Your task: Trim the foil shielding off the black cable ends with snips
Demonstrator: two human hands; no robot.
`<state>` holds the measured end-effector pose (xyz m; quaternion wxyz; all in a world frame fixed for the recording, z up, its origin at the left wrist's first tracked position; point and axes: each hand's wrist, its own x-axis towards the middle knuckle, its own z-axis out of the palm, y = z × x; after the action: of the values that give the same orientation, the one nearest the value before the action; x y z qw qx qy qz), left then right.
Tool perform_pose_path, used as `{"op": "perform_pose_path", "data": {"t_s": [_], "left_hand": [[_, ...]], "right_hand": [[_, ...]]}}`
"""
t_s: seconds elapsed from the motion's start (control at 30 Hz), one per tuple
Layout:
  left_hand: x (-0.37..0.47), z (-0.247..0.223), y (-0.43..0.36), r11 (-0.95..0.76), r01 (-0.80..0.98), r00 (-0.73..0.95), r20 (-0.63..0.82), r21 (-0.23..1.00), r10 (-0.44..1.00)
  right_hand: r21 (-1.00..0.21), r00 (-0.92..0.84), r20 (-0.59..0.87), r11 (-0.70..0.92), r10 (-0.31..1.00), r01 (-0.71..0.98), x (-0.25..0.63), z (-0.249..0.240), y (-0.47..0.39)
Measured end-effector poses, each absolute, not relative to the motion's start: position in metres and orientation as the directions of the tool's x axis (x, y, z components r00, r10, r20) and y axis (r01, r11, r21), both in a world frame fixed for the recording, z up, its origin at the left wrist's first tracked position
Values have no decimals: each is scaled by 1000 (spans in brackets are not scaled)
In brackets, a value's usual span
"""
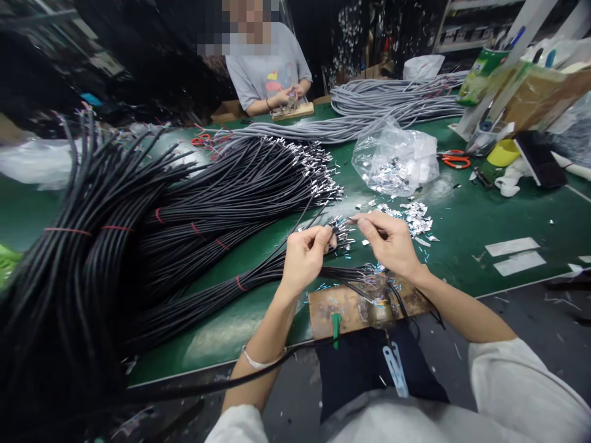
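Observation:
My left hand (306, 255) is closed in a pinch round the end of a black cable, above the middle of the green table (466, 246). To its right, my right hand (388, 240) pinches the small tip of that cable end between thumb and fingers. Beneath both hands lies a tied bundle of black cables (203, 299) with stripped, silvery ends. Nearer to me, a wooden board (323, 311) at the table edge carries a metal fixture, with more cable ends and thin coloured wires beside it.
Large black cable bundles (221, 191) fill the left. White scraps (418, 218), a clear plastic bag (394, 157) and orange-handled scissors (455, 159) lie beyond my right hand. Another person (272, 67) works across the table near grey cables (392, 104). A phone (540, 159) stands right.

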<state>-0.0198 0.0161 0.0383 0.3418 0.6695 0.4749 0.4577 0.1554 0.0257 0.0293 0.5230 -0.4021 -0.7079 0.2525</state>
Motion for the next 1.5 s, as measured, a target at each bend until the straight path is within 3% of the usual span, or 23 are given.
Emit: {"op": "perform_pose_path", "data": {"t_s": [0.23,0.3,0.37,0.43,0.5,0.57,0.63,0.73,0.83,0.9,0.93,0.97,1.03,1.13,1.23,1.37,1.5], "left_hand": [[-10,29,13,-441,478,99,452,760,886],[-10,28,15,-464,487,113,473,740,874],[-12,27,18,-482,476,111,493,735,863],[-14,26,21,-491,443,102,502,750,859],[-15,25,24,-495,409,95,503,767,859],[-13,24,24,-486,410,71,504,772,861],[-9,23,21,-451,442,28,490,775,871],[-3,24,15,-372,511,13,426,775,905],[-1,27,9,-337,561,63,366,756,928],[-2,30,9,-327,555,62,354,765,933],[-3,31,9,-321,545,51,352,775,935],[-3,31,9,-314,532,36,349,787,936],[-4,32,10,-301,507,26,335,808,942],[-6,32,12,-302,492,52,319,817,946],[-10,33,14,-321,501,101,314,804,944],[-15,33,18,-317,488,182,260,813,948],[-9,30,17,-340,550,165,300,763,939]], "right_hand": [[-846,-99,474,483,875,227,152,27,33],[-929,-120,345,357,931,99,150,26,35],[-988,-234,146,128,961,-88,148,23,37],[-972,-390,-2,-94,921,-217,146,21,38],[-951,-492,-49,-191,869,-243,144,20,37],[-975,-462,1,-102,887,-198,142,20,36],[-986,-294,167,161,941,-48,141,20,35],[-828,-62,478,474,876,299,144,16,42],[-800,134,526,435,840,412,157,12,57],[-864,328,479,369,814,343,168,13,65],[-877,343,467,378,815,297,171,15,66],[-880,298,467,404,832,251,173,17,66],[-840,26,511,493,859,228,171,22,59],[-711,-227,619,659,752,245,164,27,47],[-652,-279,646,704,710,281,162,29,41],[-708,-408,554,668,726,227,164,28,41],[-627,-367,551,662,749,410,167,24,46]]}}
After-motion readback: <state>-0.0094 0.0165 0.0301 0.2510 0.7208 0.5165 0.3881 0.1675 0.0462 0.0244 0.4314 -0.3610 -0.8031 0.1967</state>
